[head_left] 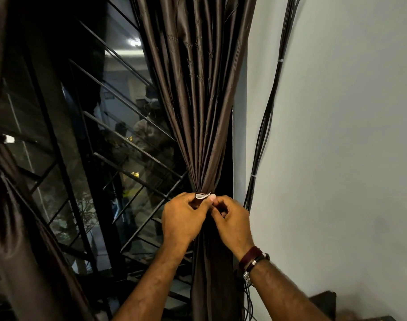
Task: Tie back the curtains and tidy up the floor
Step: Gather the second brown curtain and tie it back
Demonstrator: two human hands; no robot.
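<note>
A dark brown satin curtain hangs at the right side of the window, gathered into a tight bunch at waist height. Around that bunch runs a brown tie-back strap with a white inner face, its end sticking up. My left hand grips the strap end on the left of the bunch. My right hand pinches the strap from the right, thumb near the white tip. Both hands touch each other over the curtain. A second brown curtain hangs at the far left, also drawn in at mid height.
Behind the curtains is a dark window with a black metal grille and reflections in the glass. A bundle of black cables runs down the pale wall just right of the curtain. A dark piece of furniture shows at bottom right.
</note>
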